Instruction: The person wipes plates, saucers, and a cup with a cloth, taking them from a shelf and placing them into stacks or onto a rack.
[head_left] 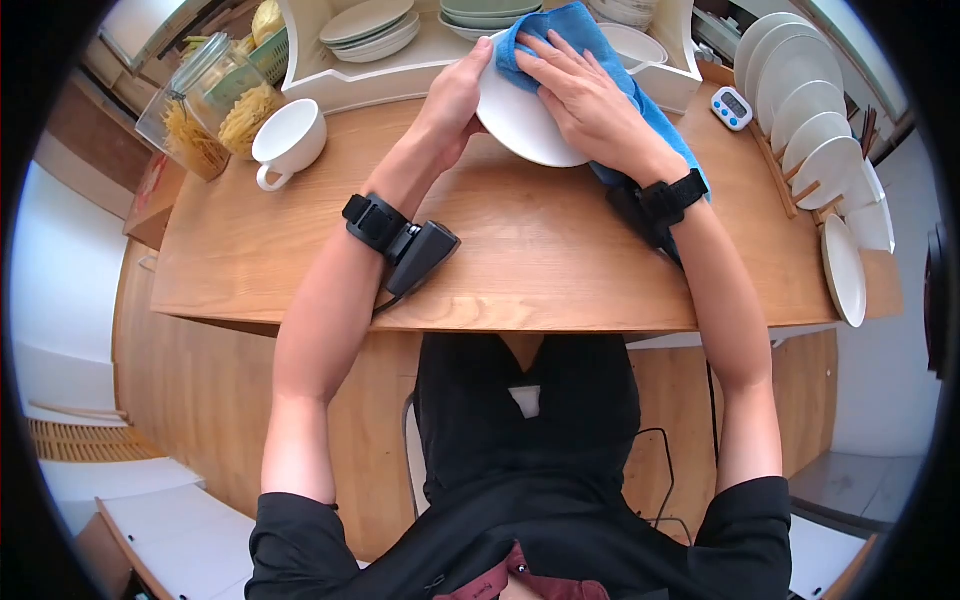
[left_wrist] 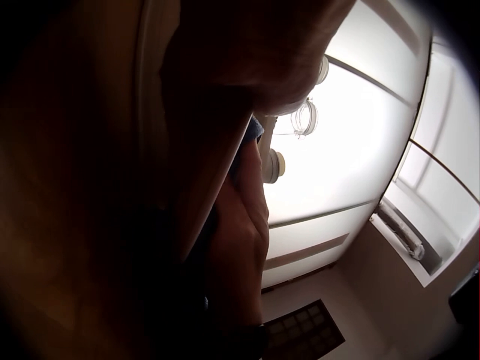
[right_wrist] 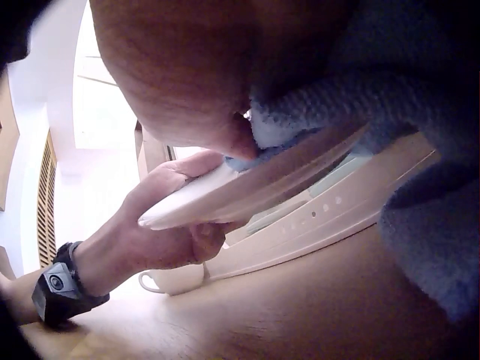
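Note:
Over the table near the white shelf, my left hand (head_left: pixel 455 98) grips a white plate (head_left: pixel 525 125) by its left edge, thumb on the upper face. In the right wrist view the plate (right_wrist: pixel 199 201) is tilted and held up off the wood. My right hand (head_left: pixel 592 108) presses a blue cloth (head_left: pixel 655 125) against the plate's far right part, its fingers stretched out over the fabric. The rest of the cloth hangs down to the right, past my wrist. The left wrist view is mostly dark, with the right hand (left_wrist: pixel 238 240) showing beyond the plate's edge.
A white cup (head_left: pixel 290 138) and glass jars of pasta (head_left: pixel 248 120) stand on the left. Behind the plate is a white shelf (head_left: pixel 350 90) with stacked dishes. To the right are a small timer (head_left: pixel 732 108) and a wooden rack (head_left: pixel 785 185) of upright plates.

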